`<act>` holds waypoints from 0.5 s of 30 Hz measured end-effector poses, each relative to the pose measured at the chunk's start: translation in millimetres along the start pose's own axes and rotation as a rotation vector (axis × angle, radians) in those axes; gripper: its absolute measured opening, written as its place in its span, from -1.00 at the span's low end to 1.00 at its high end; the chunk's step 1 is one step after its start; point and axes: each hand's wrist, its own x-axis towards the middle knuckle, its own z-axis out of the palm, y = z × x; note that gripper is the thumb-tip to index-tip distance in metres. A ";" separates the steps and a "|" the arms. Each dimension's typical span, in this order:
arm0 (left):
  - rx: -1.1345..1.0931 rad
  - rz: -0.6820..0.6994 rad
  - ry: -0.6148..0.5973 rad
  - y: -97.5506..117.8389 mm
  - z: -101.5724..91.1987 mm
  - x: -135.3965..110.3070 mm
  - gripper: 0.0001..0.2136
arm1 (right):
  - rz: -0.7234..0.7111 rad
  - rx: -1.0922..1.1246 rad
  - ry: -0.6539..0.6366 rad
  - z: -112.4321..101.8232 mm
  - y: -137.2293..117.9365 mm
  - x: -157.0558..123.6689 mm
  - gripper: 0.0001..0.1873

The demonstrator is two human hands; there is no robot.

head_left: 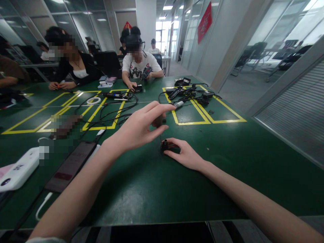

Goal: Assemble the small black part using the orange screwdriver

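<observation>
My left hand (140, 128) is raised above the green table (141, 189), with thumb and fingers pinched round a small dark-handled screwdriver (159, 120). Its thin shaft points straight down onto a small black part (165, 145). My right hand (186, 154) rests on the table and pinches that part between thumb and fingers, holding it upright. A short silver cylinder (178, 104) shows just past my left index fingertip; I cannot tell if it touches the finger.
Yellow tape rectangles (227, 119) mark the table; black tools and cables (188, 92) lie in them. A dark phone (71, 165) and a white device (19, 170) lie at the left. Two people (138, 64) sit across the table. A glass wall runs along the right.
</observation>
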 end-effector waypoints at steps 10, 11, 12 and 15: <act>-0.009 0.005 0.026 -3.0 3.3 -0.6 -0.48 | 0.001 -0.001 -0.007 -1.2 -0.3 -0.3 -0.69; 0.001 0.001 0.021 -2.8 3.5 -0.6 -0.49 | 0.002 0.000 -0.006 -1.1 -0.2 -0.2 -0.68; 0.006 0.000 0.015 -2.4 3.6 -0.5 -0.49 | 0.002 0.001 -0.007 -1.1 -0.2 -0.1 -0.68; -0.021 0.023 0.009 -1.6 3.9 -0.6 -0.42 | -0.003 0.000 -0.014 -1.2 -0.5 0.1 -0.69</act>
